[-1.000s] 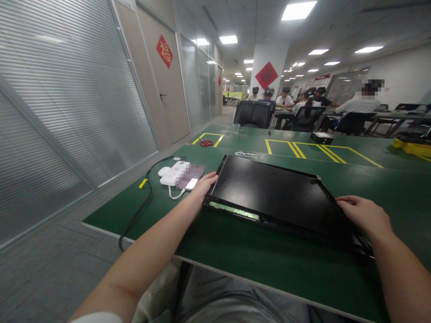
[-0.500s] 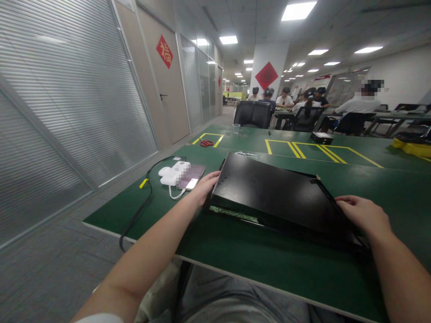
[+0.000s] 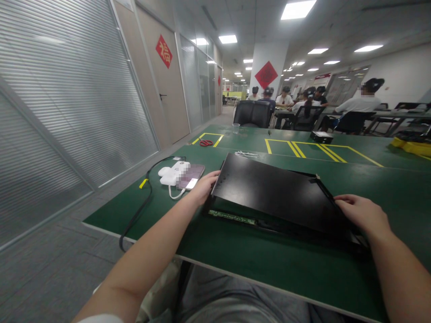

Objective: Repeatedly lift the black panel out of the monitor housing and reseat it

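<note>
A glossy black screen panel (image 3: 266, 186) lies tilted above its dark frame (image 3: 286, 226), with a gap along the near side. In that gap shows a strip of green circuit board (image 3: 232, 217). My left hand (image 3: 206, 186) grips the panel's left edge, its fingertips partly hidden behind it. At the right side, my right hand (image 3: 362, 213) is closed with thumb and fingers on the edge where panel and frame meet. Whether it holds the panel, the frame or both is hard to see.
Left of the panel lie a phone (image 3: 191, 176), a white charger (image 3: 174, 173) and a black cable (image 3: 148, 202). Beyond are thin metal tools (image 3: 246, 154), red scissors (image 3: 206, 143), a plastic cup (image 3: 236, 128) and a black box (image 3: 321, 137). Several people sit farther back.
The panel's near edge has lifted away from the frame, so the gap is wider and more of the circuit board strip shows. Both hands keep nearly the same places.
</note>
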### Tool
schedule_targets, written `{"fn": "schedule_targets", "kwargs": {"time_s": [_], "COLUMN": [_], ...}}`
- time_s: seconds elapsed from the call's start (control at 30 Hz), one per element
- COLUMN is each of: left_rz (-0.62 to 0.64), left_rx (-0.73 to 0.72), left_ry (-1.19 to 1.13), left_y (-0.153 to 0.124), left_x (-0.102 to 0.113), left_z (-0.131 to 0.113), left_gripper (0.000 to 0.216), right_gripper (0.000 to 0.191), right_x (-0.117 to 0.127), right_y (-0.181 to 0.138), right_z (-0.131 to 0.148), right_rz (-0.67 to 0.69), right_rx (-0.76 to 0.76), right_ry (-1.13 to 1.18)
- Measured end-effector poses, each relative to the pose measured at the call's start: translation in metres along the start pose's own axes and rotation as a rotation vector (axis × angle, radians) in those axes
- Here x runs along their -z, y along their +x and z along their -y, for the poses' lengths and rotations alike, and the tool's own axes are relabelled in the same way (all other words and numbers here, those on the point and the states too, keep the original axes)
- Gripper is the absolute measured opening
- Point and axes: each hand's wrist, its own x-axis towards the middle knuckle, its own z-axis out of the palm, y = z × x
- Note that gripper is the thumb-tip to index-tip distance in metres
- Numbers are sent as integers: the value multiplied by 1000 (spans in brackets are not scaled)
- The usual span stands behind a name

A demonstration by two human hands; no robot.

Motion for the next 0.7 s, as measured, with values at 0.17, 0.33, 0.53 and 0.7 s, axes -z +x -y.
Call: {"fn": "schedule_targets", "kwargs": {"time_s": [0.17,0.33,0.53,0.7], "left_rz": [13,84,159,176], "left_rx": [-27,-61,-99,-160], "left_ry": [-37,-9,-23,-31], "left_y": [1,-8,-13,-12], "left_x": [0,-3,-4,-5], "left_z": [1,-3,-5,-5], "left_gripper": [36,54,63,67], "right_gripper": [44,42,36,39], "right_x": [0,-1,-9,-20], "right_y": [0,2,9,23], "right_z": [2,1,-4,-11], "right_rz": [9,16,-21,-44], "right_rx": [-15,-16,-19,-44], "right_ry": [-3,14,70,176]}}
